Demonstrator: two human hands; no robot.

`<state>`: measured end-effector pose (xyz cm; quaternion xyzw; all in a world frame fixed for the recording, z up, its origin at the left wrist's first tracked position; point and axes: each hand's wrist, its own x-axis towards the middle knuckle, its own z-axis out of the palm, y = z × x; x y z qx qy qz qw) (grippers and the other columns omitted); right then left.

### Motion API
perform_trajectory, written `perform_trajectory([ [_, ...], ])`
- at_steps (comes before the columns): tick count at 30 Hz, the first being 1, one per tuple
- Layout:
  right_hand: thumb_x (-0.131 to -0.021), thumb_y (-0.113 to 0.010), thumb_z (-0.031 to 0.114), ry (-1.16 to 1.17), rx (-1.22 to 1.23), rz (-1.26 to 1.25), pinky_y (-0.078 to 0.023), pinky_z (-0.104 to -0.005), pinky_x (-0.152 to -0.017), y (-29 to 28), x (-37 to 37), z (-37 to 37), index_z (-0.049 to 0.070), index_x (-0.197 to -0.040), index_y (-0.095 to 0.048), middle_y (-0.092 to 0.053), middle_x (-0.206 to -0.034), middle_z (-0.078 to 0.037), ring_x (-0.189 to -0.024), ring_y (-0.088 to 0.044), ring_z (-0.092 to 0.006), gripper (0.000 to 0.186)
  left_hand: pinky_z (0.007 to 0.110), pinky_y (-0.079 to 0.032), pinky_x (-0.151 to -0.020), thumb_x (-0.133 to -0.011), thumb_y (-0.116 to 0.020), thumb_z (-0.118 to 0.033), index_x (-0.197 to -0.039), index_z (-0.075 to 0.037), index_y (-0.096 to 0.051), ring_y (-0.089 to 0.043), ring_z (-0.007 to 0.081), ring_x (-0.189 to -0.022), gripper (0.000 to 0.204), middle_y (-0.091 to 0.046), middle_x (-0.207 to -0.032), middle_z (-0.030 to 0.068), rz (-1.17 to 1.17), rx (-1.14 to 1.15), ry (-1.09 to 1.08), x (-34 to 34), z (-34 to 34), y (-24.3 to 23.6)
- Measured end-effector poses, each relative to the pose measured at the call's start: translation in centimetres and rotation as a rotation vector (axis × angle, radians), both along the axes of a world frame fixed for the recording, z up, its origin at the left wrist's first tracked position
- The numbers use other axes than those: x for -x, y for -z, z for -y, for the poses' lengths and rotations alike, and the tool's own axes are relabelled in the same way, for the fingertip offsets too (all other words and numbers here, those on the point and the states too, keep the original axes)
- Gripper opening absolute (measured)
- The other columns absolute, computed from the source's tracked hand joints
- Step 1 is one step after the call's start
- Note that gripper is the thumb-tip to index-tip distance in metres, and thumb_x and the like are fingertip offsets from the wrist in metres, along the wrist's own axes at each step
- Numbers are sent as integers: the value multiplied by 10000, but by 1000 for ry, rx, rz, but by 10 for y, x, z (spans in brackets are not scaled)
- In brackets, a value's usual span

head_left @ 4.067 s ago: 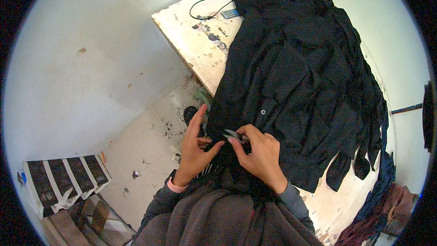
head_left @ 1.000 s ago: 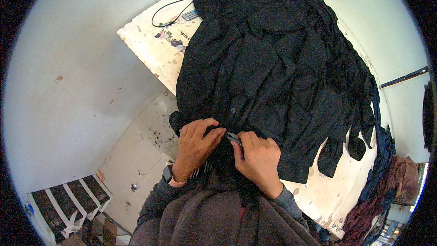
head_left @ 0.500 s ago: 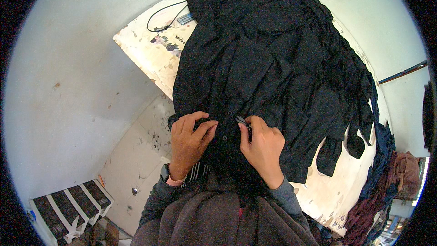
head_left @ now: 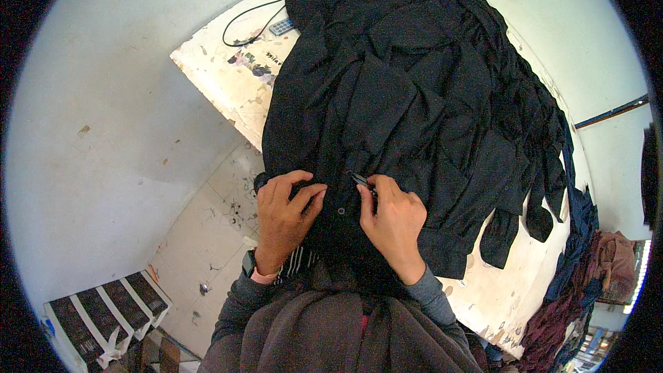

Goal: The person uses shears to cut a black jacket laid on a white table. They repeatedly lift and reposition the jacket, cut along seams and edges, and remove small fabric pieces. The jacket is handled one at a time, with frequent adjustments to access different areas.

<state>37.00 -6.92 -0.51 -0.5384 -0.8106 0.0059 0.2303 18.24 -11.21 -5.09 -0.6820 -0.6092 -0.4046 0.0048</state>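
Observation:
A black buttoned garment [head_left: 376, 107] lies spread and rumpled over the table, its lower edge drawn up to my body. My left hand [head_left: 285, 211] is closed at the garment's left part, fingertips pinching the cloth near the button front. Across from it, my right hand [head_left: 395, 221] grips small dark thread snips [head_left: 358, 179] between thumb and fingers. Their tip points up and left, at the button line. Just below the tip, between my hands, a small round button [head_left: 341, 211] shows on the cloth.
More black garments [head_left: 525, 117] are heaped along the right of the stained pale table [head_left: 214, 55]. A cable [head_left: 238, 44] and a small remote [head_left: 282, 27] lie at the far left. Dark and maroon clothes [head_left: 552, 318] hang at the right. A black-and-white striped package [head_left: 103, 314] sits at the lower left.
My right hand has shifted slightly left, bringing the snips' tip to the upper part of the button line. The left hand has moved very slightly left.

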Motion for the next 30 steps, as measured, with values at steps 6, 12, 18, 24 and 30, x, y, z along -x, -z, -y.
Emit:
perform_trajectory([
  [6,-881,-740,216,12,-28,-32,-441,-383,-545,3,0,1,89,-941,-671,-697,-807,-78,-589,-629,-297,156,413,-477,-874,-800,-811,-170,-1047,-173,-758,-628,274,-1040,253,-668,-1167,42,22,33,0,-2,2,-4],
  [12,-791,-847,278,23,17,-279,-555,-371,-713,-44,0,-24,68,-1042,-635,-688,-914,-91,-804,-710,-275,390,398,-453,-939,-855,-765,-188,-1164,-159,-723,-617,251,-1094,314,-654,-1219,23,8,90,57,-5,-4,-13],
  [18,-836,-757,252,-10,-175,-289,-570,-430,-729,-36,-4,-147,120,-1193,-625,-679,-1010,-116,-904,-698,-332,403,396,-465,-953,-885,-738,-191,-1150,-149,-724,-628,244,-1093,269,-701,-1136,5,-33,176,309,-9,-11,-2],
  [24,-762,-606,-57,-342,-63,-398,-553,-352,-757,-67,7,-100,68,-1003,-707,-710,-994,-116,-901,-711,-324,289,360,-501,-874,-941,-701,-171,-1228,-87,-662,-646,221,-993,303,-700,-1123,72,395,243,262,4,-2,-21],
  [30,-640,-706,61,-684,193,-153,-494,-317,-621,-61,-34,7,171,-1110,-717,-721,-1097,9,-796,-693,-159,483,313,-493,-875,-1011,-627,-185,-1348,-38,-551,-615,157,-974,376,-670,-1144,89,727,104,143,12,-45,-46],
])
